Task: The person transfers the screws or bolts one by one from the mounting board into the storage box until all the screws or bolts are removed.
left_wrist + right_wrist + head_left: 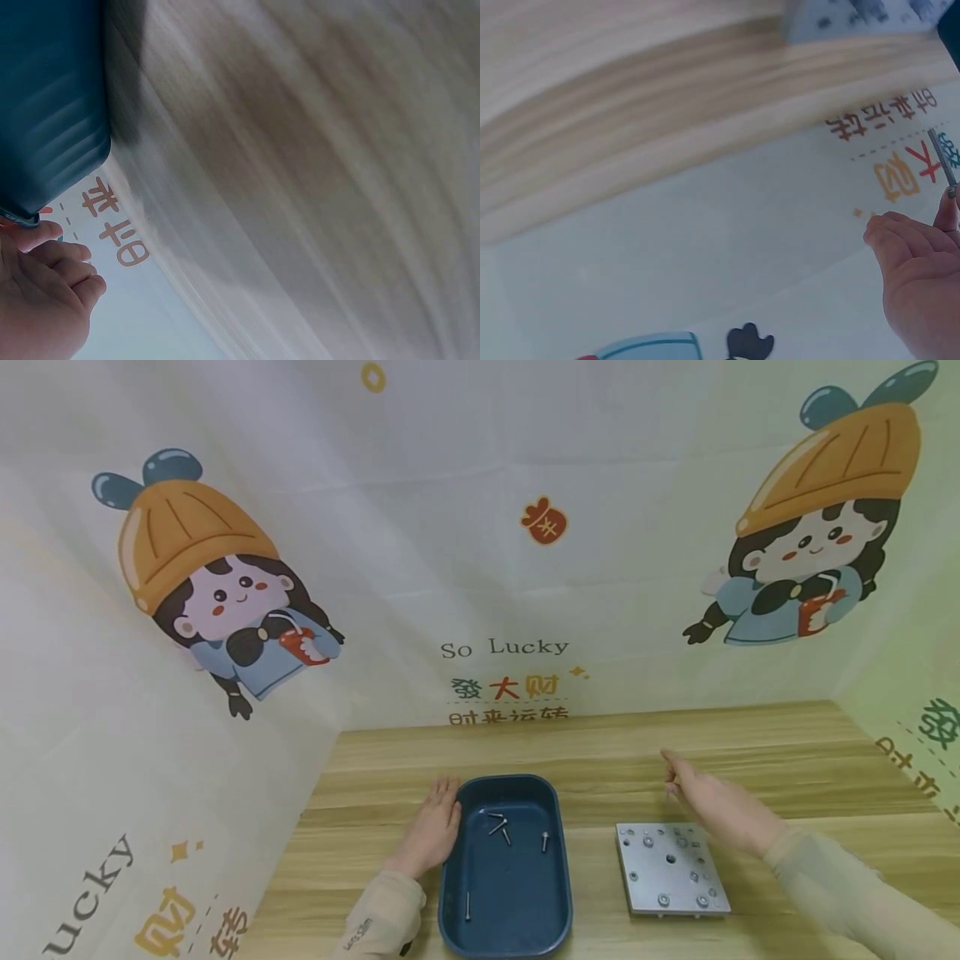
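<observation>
the right hand [708,802] pinched a slim silver metal screw [942,156] between its fingers, raised beyond a square silver metal plate [666,878]; judged light, stiff and slippery, it was best gripped at one end. the left hand's [432,828] fingers lay together against a dark-blue oblong tray [517,893].

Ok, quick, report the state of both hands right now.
Left hand: open, resting against the rim of the dark-blue, round-cornered rectangular tray.
Right hand: closed, pinching a slim silver threaded metal screw.
</observation>
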The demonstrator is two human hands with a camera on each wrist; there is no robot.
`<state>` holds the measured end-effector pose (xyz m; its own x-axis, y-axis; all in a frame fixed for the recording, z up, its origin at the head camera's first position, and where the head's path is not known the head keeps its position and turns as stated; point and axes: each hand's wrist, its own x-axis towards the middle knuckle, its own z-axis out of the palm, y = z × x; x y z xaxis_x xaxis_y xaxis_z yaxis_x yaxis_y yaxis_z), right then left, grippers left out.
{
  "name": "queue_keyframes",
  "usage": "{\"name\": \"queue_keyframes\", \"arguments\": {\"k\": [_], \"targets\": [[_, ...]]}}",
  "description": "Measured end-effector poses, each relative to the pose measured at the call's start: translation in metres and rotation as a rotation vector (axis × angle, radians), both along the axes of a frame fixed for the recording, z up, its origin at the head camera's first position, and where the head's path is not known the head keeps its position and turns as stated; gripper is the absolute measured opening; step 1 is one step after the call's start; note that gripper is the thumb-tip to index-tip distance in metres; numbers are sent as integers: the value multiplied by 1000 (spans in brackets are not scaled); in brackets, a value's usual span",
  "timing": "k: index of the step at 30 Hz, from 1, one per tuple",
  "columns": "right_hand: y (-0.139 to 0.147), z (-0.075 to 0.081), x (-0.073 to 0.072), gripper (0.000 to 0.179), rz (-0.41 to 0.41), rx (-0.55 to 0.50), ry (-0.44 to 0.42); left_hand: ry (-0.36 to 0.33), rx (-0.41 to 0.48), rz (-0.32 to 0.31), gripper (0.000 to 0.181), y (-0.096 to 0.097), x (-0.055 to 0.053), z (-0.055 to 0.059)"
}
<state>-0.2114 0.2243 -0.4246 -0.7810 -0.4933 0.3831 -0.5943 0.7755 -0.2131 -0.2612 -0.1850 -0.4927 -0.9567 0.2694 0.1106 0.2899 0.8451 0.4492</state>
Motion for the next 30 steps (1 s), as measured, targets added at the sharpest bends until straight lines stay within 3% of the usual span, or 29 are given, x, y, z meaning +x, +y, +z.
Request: {"name": "queue_keyframes", "arguments": {"k": [4,11,16,19,24,30], "targets": [[-14,16,-14,43,-4,0,-75,-12,4,6,50,0,0,0],[-44,31,-36,27,28,8,-152,-9,2,1,49,0,-2,0],[-68,41,-48,29,62,70,-124,-11,-1,-3,49,-1,-2,-1],[-82,47,-53,32,76,105,-127,-5,4,-6,49,0,-4,0],[-106,50,-59,21,153,118,-159,-9,7,-8,49,0,-3,1],[-135,50,-60,10,163,108,-302,-2,17,-8,49,-1,0,2]]}}
